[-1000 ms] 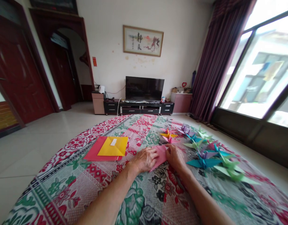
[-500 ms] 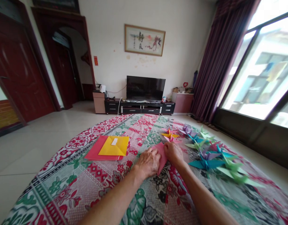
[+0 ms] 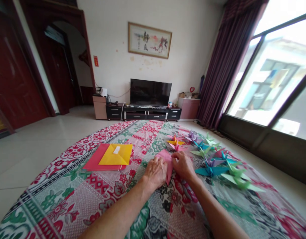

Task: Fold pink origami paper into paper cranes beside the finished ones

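A partly folded sheet of pink origami paper [image 3: 169,167] lies on the tablecloth, narrowing to a point towards me. My left hand [image 3: 156,170] is over its left side, fingers bent and holding it against the cloth. At the right edge, my right hand [image 3: 182,163] has its fingers closed in a pinch on the paper. Part of the sheet is hidden under my left fingers. Just beyond it sit a pink paper crane [image 3: 176,146] and a yellow paper crane [image 3: 175,141].
Several folded cranes spread to the right, among them a blue crane [image 3: 211,170] and a green crane [image 3: 239,177]. On the left, a yellow paper packet [image 3: 118,156] lies over red sheets [image 3: 94,161]. The floral tablecloth [image 3: 133,209] covers the rounded table.
My right hand has shifted slightly away from my left, and the pink paper between them looks narrower, with its right side folded inward. The whole view has swung a little to the right.
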Tool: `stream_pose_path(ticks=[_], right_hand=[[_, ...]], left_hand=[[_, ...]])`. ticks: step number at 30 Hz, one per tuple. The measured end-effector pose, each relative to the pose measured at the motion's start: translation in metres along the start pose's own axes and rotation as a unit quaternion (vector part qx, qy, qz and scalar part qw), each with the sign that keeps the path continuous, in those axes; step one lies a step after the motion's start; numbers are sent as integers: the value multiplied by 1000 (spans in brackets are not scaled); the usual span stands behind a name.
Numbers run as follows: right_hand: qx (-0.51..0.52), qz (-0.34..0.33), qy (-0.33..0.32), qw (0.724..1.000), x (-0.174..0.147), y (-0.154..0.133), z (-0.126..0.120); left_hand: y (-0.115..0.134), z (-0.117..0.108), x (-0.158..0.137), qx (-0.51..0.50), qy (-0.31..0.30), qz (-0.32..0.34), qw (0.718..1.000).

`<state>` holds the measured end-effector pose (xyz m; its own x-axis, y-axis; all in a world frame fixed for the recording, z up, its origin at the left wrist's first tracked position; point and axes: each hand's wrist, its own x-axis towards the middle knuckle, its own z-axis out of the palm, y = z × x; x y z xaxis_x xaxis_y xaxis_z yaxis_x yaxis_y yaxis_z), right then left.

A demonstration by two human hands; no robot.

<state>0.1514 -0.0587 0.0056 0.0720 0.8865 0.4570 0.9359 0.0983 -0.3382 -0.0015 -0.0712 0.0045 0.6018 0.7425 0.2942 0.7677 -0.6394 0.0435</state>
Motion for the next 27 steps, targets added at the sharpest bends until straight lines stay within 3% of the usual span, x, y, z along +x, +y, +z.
stream_pose_path(ticks=[2,6,15,27], right_hand=[[-5,-33,-26,999,-8,2,-4],[-5,-61,-13,998,-20,2,-5],[-47,-65,-14,997,-27,-8,-4],[-88,-45,-17,995,-27,-11,2]], left_hand=[[-1,2,0,4,5,-3,1000],[-4,1,1,4,31,21,999],[-21,7,9,-63,8,112,992],[-27,11,8,-56,56,151,985]])
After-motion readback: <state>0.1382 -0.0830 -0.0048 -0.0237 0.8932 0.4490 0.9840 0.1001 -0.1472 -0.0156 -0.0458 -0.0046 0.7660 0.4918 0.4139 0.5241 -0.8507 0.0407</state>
